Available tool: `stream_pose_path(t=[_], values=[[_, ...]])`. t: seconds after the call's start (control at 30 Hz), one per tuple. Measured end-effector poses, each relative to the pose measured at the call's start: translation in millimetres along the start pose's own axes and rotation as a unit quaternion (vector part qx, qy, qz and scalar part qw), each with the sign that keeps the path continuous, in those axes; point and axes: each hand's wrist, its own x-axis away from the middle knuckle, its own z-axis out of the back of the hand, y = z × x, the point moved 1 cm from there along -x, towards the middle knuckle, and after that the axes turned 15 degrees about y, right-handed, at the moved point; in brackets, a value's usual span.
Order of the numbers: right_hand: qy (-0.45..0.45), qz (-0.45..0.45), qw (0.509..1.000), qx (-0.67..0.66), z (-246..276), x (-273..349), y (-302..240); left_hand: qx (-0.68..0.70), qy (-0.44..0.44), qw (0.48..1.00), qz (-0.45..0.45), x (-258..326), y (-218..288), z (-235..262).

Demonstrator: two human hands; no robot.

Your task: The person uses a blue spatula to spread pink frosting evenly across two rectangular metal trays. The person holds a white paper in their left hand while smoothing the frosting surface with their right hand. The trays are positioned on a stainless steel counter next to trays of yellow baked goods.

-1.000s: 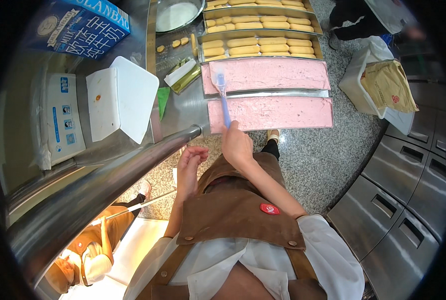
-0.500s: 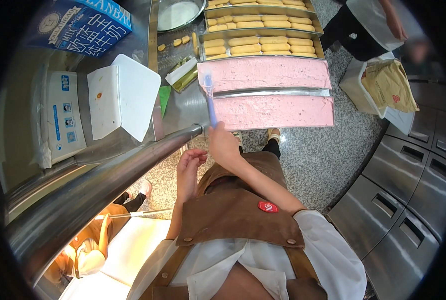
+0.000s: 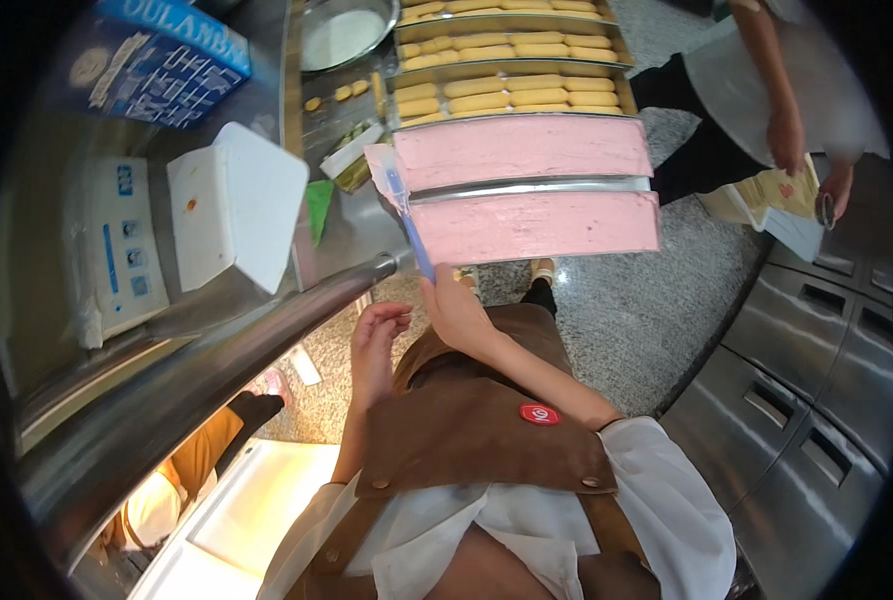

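My right hand (image 3: 457,312) grips the blue handle of a spatula (image 3: 409,220). Its white blade, smeared with pink cream, is raised at the left end of two long steel trays. The near layer of pink cream (image 3: 537,226) and the far layer of pink cream (image 3: 523,150) are both spread flat, and the blade sits beside the gap between them. My left hand (image 3: 375,338) hovers in front of my brown apron with loosely curled fingers and holds nothing.
Trays of finger biscuits (image 3: 512,88) and a steel bowl (image 3: 343,34) lie behind the cream. A white box (image 3: 235,205), a blue carton (image 3: 167,62) and a white scale (image 3: 122,245) stand left. Another person (image 3: 767,95) stands at the right, above steel drawers (image 3: 817,400).
My right hand has carried the spatula from over the near cream layer leftward to the trays' left end. The other person at the right has come further into view.
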Motion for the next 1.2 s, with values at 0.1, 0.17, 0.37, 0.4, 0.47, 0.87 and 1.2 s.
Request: stream_pose_path(t=[0.1, 0.17, 0.37, 0.4, 0.47, 0.87, 1.2], values=[[0.051, 0.006, 0.998, 0.028, 39, 5, 17, 0.005, -0.008, 1.000, 0.003, -1, -2, -2], [0.092, -0.013, 0.995, 0.021, 72, 10, 44, 0.015, -0.015, 1.000, 0.007, -3, -3, -7], [0.270, -0.055, 0.959, 0.072, 159, 6, 118, 0.009, -0.018, 1.000, 0.017, -3, 4, -23], [0.284, -0.054, 0.955, 0.067, 170, 3, 123, 0.008, -0.020, 1.000, 0.020, -4, 2, -23], [0.294, -0.035, 0.952, 0.075, 188, -2, 132, 0.004, -0.022, 0.999, 0.025, -7, -1, -23], [0.261, -0.023, 0.964, 0.051, 223, -19, 166, -0.014, -0.026, 0.999, 0.021, -8, 3, -30], [0.243, -0.054, 0.968, 0.030, 194, -16, 155, 0.003, -0.027, 0.999, 0.031, -8, 4, -28]])
